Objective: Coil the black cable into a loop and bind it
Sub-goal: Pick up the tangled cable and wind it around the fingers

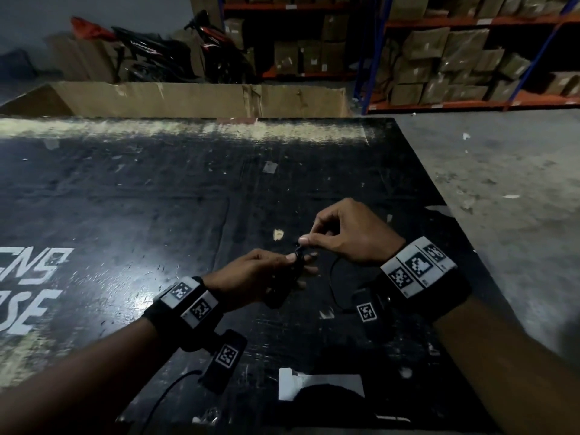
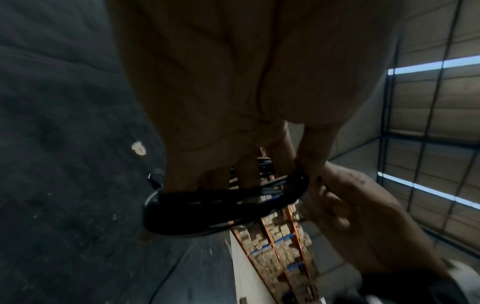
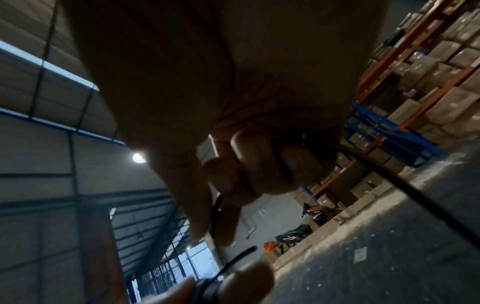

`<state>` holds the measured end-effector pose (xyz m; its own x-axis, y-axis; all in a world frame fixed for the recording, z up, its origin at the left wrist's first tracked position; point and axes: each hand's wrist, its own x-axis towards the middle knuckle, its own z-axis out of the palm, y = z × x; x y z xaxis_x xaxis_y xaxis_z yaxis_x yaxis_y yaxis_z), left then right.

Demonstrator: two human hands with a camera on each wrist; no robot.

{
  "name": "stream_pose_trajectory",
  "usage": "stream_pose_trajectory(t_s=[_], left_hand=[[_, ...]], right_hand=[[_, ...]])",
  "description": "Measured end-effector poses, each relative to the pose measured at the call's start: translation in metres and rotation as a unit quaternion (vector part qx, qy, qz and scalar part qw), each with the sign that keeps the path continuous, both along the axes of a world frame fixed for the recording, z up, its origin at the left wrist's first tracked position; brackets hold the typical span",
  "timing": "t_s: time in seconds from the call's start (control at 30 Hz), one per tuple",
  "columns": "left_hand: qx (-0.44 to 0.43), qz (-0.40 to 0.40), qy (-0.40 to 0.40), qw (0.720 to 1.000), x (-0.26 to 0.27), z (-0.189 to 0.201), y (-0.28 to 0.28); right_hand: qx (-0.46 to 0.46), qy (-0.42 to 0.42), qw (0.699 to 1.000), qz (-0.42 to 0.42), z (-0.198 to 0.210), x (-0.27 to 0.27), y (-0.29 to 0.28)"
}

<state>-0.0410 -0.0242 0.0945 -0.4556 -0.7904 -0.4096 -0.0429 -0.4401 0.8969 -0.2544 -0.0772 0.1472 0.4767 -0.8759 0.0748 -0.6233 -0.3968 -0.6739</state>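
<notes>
The black cable [image 2: 221, 207] is coiled into a small loop of several turns. My left hand [image 1: 299, 266] grips it, with the fingers [image 2: 246, 170] passing through the loop. In the head view most of the coil [image 1: 282, 293] is hidden under that hand. My right hand [image 1: 306, 240] sits just above the left fingertips and pinches a thin black tie [image 3: 217, 216] between thumb and forefinger. The tie runs down to the bundle [image 3: 210, 290], and a short free end [image 3: 240, 256] sticks out. Both hands hover over the black table [image 1: 157, 199].
A thin black lead [image 1: 332, 277] loops under my right wrist. White paper [image 1: 317, 384] lies near the table's front edge. A cardboard box [image 1: 188, 98] stands behind the table. Shelves of boxes [image 1: 455, 64] and parked motorbikes [image 1: 175, 51] are further back, with concrete floor [image 1: 502, 183] on the right.
</notes>
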Motion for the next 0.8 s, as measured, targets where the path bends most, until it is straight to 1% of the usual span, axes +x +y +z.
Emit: stream_pose_trajectory(t_s=[0.07, 0.1, 0.2, 0.3, 0.4, 0.47, 0.63, 0.7, 0.8], left_hand=[[-0.006, 0.040, 0.007, 0.999, 0.007, -0.002, -0.004], [-0.007, 0.061, 0.024, 0.998, 0.010, -0.001, -0.006], [0.000, 0.128, 0.113, 0.985, 0.014, 0.006, -0.012], [-0.015, 0.168, 0.219, 0.961, 0.018, 0.017, -0.019], [-0.037, 0.178, 0.297, 0.938, 0.020, 0.031, -0.023], [-0.047, 0.169, 0.327, 0.929, 0.020, 0.038, -0.024], [-0.062, 0.131, 0.381, 0.913, 0.022, 0.051, -0.023], [-0.065, 0.113, 0.395, 0.909, 0.024, 0.055, -0.021], [-0.059, 0.069, 0.397, 0.913, 0.022, 0.057, -0.013]], right_hand=[[-0.016, -0.054, 0.998, -0.010, -0.001, 0.001, 0.013], [-0.010, -0.091, 0.996, -0.009, -0.003, 0.001, 0.021], [0.043, -0.195, 0.980, 0.008, -0.016, 0.005, 0.041], [0.104, -0.305, 0.947, 0.000, -0.039, 0.010, 0.051], [0.172, -0.371, 0.912, -0.039, -0.062, 0.011, 0.051], [0.202, -0.382, 0.901, -0.049, -0.072, 0.010, 0.050], [0.245, -0.350, 0.904, -0.024, -0.090, 0.005, 0.043], [0.249, -0.325, 0.912, -0.009, -0.100, 0.004, 0.040], [0.240, -0.265, 0.933, -0.037, -0.106, -0.002, 0.030]])
